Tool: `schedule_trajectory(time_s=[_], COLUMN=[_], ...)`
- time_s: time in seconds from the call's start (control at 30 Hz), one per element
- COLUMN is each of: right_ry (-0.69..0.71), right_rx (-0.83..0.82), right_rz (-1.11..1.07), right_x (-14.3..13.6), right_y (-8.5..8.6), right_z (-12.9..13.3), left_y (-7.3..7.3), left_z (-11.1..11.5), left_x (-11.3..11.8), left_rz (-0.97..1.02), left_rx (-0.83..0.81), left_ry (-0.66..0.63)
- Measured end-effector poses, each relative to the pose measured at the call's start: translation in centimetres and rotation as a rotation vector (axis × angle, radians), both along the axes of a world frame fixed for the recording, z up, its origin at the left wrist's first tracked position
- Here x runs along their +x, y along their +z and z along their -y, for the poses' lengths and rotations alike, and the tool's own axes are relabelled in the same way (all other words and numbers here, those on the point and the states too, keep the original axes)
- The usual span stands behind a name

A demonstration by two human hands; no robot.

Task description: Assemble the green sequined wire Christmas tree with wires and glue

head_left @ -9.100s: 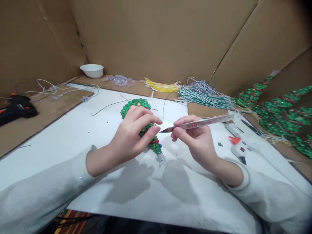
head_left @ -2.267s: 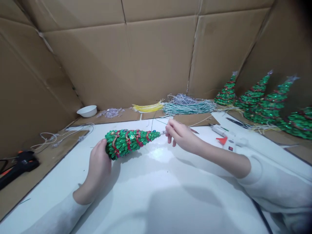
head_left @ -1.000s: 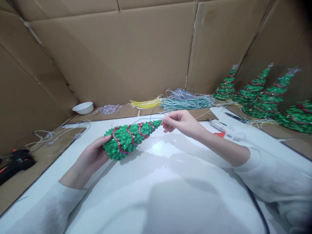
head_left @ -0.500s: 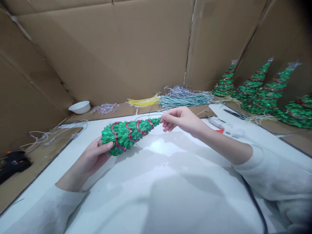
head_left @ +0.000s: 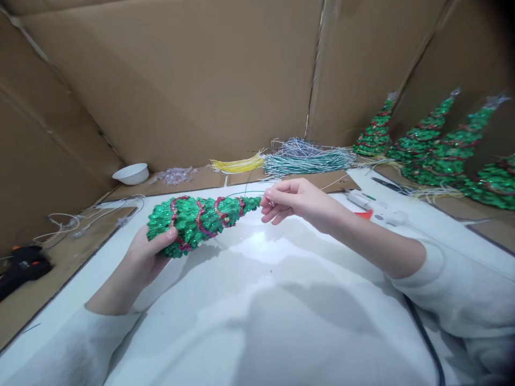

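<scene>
Green and glittering, wound with red garland, a decorated tree (head_left: pixel 205 217) was held on its side above the white bench (head_left: pixel 217 316). Its long axis ran across the view, the broad base toward the person's left and the narrow tip toward the right, slightly raised. The left hand (head_left: pixel 147 254) gripped the base, thumb across the front; its other fingers were mostly hidden. The right hand (head_left: pixel 284 201) had thumb and forefinger pinched on the tip, covering it. A thin dark wire (head_left: pixel 246 187) curved just behind the tree. Beyond the tree lay yellow wires (head_left: pixel 237 164) and green-and-white wires (head_left: pixel 311 162); behind it to the left stood a white bowl (head_left: pixel 131 174) near clear pieces (head_left: pixel 175 175). Well left of it, a black glue gun (head_left: pixel 26 265) ran off the edge, its marking too small to read. Right of it, an orange piece (head_left: pixel 364 215) was partly hidden by the forearm, and among the standing trees (head_left: pixel 462 140) the rightmost was cut off.
</scene>
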State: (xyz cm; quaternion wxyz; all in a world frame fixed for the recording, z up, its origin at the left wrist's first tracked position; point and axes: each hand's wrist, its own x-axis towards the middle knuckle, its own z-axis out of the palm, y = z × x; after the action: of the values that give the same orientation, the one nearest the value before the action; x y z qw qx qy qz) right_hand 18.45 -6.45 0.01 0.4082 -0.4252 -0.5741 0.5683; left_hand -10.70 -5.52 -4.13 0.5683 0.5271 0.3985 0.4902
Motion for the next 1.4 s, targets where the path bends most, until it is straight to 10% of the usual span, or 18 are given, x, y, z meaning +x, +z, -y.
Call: schedule_trajectory(time_s=[0.13, 0.53, 1.4], right_ry=[0.063, -0.414, -0.14], right_rx=[-0.037, -0.006, 0.219], right_rz=[0.111, -0.24, 0.092], right_x=[1.4, 3.7, 2.5], right_y=[0.5, 0.5, 2.2], right_z=[-0.9, -3.6, -0.5], left_y=[0.2, 0.5, -0.9], left_z=[-0.1, -0.4, -0.4], left_x=[0.7, 1.3, 0.6], left_rz=[0.127, 0.236, 0.088], left_rx=[-0.178, -0.226, -0.208], left_ry=[0.083, 0.237, 0.152])
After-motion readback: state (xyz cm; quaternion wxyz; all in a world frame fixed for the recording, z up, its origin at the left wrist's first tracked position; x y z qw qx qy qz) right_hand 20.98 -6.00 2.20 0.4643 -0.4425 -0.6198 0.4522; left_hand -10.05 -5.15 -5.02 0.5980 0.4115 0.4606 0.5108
